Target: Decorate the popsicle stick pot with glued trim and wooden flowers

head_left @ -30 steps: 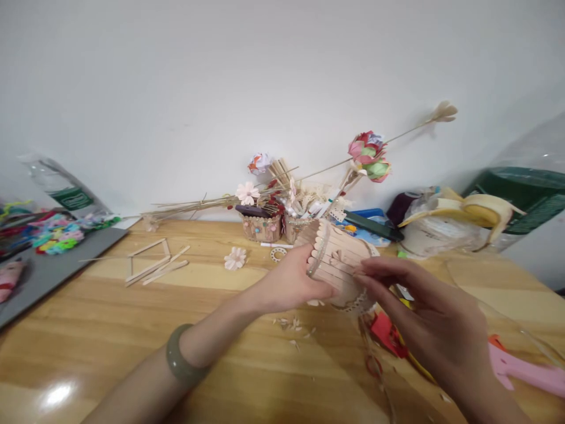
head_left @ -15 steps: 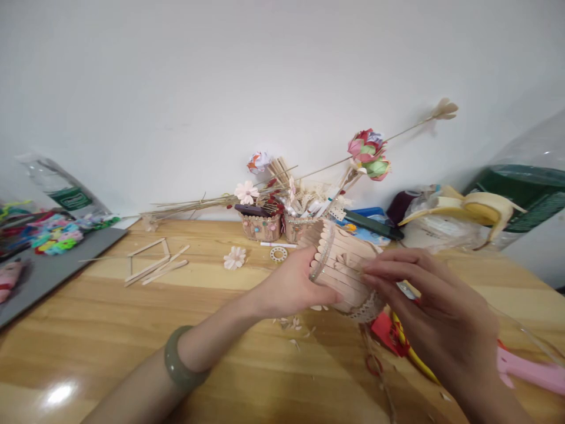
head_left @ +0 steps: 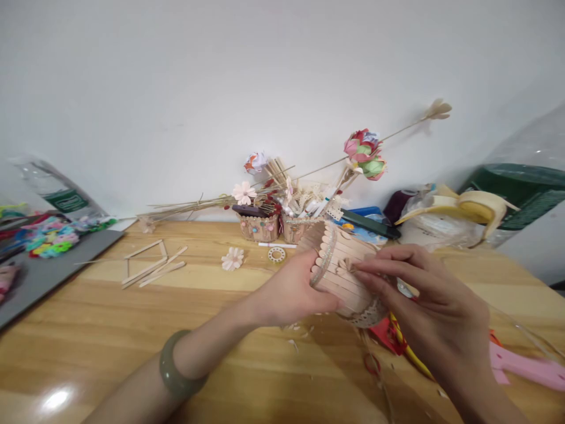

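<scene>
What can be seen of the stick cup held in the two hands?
The stick cup is a round holder of pale wooden sticks set side by side, with white lace trim at its base. It is held tilted over the table. The left hand grips its rim; the right hand touches its side.

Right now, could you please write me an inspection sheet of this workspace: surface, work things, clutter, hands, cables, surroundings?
Surface: wooden table, small scraps by the hands.
Work things: stick basket with lace edge, tilted sideways.
Clutter: loose sticks, paper flower, decorated pots with flower stems, pink tool at right.
Hands: left hand grips the stick basket; right hand touches its side.
Cables: nothing seen.
Surroundings: white wall, green crate at right.
</scene>
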`<state>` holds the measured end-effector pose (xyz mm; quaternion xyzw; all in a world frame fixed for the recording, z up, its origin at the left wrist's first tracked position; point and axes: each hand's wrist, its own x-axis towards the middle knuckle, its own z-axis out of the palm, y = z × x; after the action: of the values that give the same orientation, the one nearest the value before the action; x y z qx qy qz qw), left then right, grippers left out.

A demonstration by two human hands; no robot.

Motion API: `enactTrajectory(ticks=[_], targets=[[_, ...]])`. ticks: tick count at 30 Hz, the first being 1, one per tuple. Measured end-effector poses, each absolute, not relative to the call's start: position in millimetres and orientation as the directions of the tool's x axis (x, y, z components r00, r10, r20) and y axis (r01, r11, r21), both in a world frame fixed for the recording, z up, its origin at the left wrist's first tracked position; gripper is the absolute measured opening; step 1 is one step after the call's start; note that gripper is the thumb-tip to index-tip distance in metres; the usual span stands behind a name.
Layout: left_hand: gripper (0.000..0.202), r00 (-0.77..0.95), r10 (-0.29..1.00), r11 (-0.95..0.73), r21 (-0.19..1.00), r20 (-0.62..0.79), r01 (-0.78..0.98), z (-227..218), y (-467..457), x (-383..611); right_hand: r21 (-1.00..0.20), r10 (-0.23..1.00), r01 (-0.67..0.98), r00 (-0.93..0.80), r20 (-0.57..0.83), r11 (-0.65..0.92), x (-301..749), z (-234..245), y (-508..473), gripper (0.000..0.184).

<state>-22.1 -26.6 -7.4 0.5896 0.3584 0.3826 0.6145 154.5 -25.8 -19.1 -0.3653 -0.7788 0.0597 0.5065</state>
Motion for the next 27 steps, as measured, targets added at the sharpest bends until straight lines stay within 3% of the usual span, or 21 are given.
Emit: enactTrajectory(ticks=[15, 27], targets=[[0.041, 0.424, 0.905, -0.042, 0.998, 0.02, 0.042, -3.5, -29.2, -20.2, -0.546, 0.687, 0.477, -0.185, 0.703, 0.688, 151.2, -16.2, -26.6, 0.014], [0.037, 0.394, 0.919, -0.088, 0.989, 0.033, 0.122, -4.0, -31.6, -20.9, -0.574, 0.688, 0.434, -0.17, 0.705, 0.695, 149.3, -16.9, -27.1, 0.02]])
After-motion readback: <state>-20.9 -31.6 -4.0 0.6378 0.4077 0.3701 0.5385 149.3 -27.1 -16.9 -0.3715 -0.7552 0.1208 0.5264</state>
